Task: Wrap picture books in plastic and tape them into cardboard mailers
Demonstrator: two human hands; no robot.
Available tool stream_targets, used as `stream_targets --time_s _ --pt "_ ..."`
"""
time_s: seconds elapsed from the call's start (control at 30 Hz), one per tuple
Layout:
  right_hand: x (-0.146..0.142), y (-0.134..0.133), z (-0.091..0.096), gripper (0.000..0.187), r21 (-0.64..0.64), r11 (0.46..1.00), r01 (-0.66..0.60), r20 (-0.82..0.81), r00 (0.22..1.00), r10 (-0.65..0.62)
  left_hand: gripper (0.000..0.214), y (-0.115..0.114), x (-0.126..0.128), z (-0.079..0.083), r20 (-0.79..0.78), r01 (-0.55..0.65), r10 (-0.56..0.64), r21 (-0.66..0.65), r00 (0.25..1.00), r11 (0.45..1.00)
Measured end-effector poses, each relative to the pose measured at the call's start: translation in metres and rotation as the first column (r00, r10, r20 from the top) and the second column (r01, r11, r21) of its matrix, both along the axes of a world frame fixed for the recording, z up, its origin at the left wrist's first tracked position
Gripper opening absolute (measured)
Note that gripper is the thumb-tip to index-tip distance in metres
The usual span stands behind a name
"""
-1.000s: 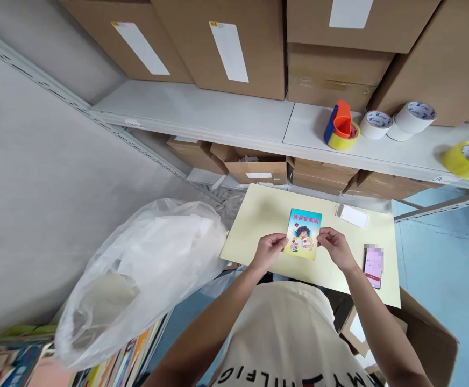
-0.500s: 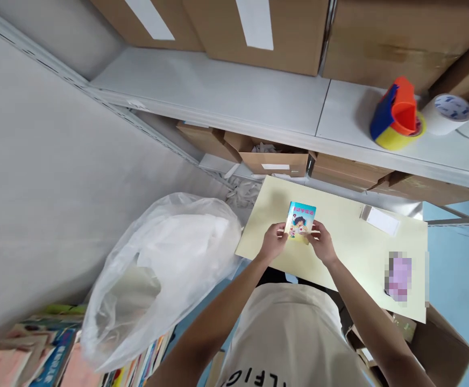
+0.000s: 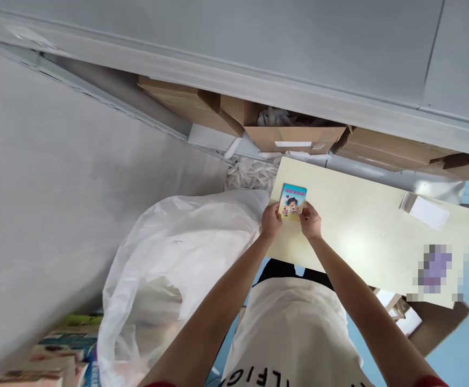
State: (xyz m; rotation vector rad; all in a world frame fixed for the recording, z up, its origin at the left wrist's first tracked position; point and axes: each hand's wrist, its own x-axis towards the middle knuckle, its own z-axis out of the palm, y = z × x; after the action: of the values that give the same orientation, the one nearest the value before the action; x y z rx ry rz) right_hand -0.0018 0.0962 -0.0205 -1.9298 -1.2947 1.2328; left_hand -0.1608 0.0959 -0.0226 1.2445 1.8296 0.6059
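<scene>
A small blue booklet (image 3: pixel 292 198) with a cartoon child on its cover is held over the left end of a pale yellow table (image 3: pixel 363 226). My left hand (image 3: pixel 270 221) pinches its lower left edge and my right hand (image 3: pixel 310 222) pinches its lower right edge. Both hands are closed on the booklet, and both forearms reach up from the bottom of the view.
A large clear plastic bag (image 3: pixel 178 263) of white waste sits left of the table. A white label pad (image 3: pixel 425 209) and a blurred phone (image 3: pixel 436 269) lie on the table's right part. Cardboard boxes (image 3: pixel 291 134) stand under a grey shelf (image 3: pixel 258 59). Books (image 3: pixel 57 355) are stacked at lower left.
Both hands have carried the booklet leftward toward the table's left end, near the bag. The head has leaned forward and left, so the tape rolls and upper boxes have left the view.
</scene>
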Motion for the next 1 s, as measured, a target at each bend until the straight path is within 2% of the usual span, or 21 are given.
stream_targets --time_s 0.1,0.2,0.3,0.43,0.57,0.7,1.0 --pt "-0.003 -0.015 -0.004 0.053 0.054 0.998 -0.012 0.078 0.997 0.007 0.046 -0.009 -0.003 -0.006 -0.077 0.044 -0.042 0.025 0.996 0.999" --pt "-0.006 -0.021 -0.007 0.056 0.056 0.995 -0.077 0.087 0.994 0.072 0.049 -0.012 -0.003 -0.011 -0.049 0.063 -0.060 0.057 0.997 0.996" --pt "-0.011 -0.010 -0.011 0.061 0.062 0.991 -0.118 0.123 0.986 0.110 0.053 -0.004 -0.003 -0.016 -0.043 0.079 -0.075 0.106 0.996 0.991" --pt "-0.016 0.018 -0.018 0.068 0.066 0.986 -0.150 0.183 0.974 0.136 0.058 0.018 -0.004 -0.025 -0.046 0.078 -0.072 0.157 0.996 0.985" --pt "-0.019 0.035 -0.020 0.068 0.054 0.984 -0.171 0.245 0.957 0.153 0.062 0.036 -0.003 -0.031 -0.065 0.066 -0.054 0.197 0.996 0.978" --pt "-0.021 0.039 -0.020 0.069 0.063 0.981 -0.185 0.295 0.942 0.158 0.062 0.041 -0.002 -0.033 -0.066 0.075 -0.062 0.222 0.996 0.972" --pt "-0.020 0.037 -0.022 0.071 0.034 0.979 -0.201 0.293 0.938 0.183 0.065 0.039 -0.002 -0.036 -0.109 0.097 -0.072 0.243 0.991 0.965"
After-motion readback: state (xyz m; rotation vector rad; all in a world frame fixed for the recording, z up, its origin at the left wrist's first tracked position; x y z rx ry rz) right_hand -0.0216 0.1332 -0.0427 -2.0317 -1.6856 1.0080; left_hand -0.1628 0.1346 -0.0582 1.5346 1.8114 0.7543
